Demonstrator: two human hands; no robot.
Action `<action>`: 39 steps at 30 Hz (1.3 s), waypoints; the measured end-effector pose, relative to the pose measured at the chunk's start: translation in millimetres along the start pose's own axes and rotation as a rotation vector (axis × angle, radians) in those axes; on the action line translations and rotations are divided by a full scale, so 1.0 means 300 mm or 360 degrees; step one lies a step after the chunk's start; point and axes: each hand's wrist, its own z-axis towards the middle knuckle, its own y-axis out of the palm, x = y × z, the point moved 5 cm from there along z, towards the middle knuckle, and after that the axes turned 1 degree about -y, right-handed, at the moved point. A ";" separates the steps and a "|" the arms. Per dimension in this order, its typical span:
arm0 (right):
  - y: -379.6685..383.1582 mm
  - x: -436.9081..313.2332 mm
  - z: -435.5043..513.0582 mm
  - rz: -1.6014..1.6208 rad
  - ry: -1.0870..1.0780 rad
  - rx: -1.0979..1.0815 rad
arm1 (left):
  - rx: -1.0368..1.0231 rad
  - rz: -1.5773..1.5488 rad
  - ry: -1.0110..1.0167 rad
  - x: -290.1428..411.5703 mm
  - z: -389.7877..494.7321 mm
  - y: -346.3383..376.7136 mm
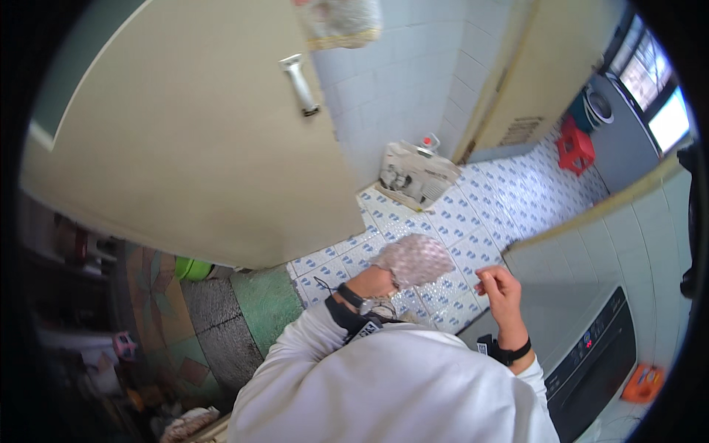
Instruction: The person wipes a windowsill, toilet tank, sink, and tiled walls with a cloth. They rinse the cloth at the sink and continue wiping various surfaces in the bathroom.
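My left hand (372, 282) is closed on a crumpled pink-and-white patterned cloth (416, 260), held out over the tiled floor. The cloth is slightly blurred and hides some of the fingers. To the right, apart from the cloth, my right hand (500, 285) is raised with its fingers loosely bent and nothing in it. It is near the top of a white appliance (532, 315) with a dark front panel and a small lit red display. Both wrists wear dark straps.
A cream door (221, 138) with a white handle (301, 86) stands at the left. A printed bag (415, 174) leans at the wall before a plastic jug (431, 143). Farther right are a red stool (576, 149) and a second door (532, 83). An orange item (642, 383) lies beside the appliance.
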 end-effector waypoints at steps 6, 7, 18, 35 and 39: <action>0.015 0.125 0.042 -0.0017 0.0359 -0.0101 | 0.0254 0.0173 0.0013 0.084 -0.003 -0.089; 0.012 0.132 0.053 -0.0106 0.0328 -0.0112 | 0.0285 0.0221 0.0004 0.102 0.001 -0.103; -0.065 0.136 0.262 -0.0525 0.0352 0.0117 | 0.0190 0.1795 -0.0217 0.396 0.280 -0.186; -0.469 0.416 0.454 -0.0478 0.0617 0.0286 | -0.0147 0.3420 -0.0163 0.470 0.986 -0.110; -0.642 0.453 0.634 -0.0568 0.0482 0.0219 | 0.0308 0.3297 -0.0239 0.551 1.147 -0.011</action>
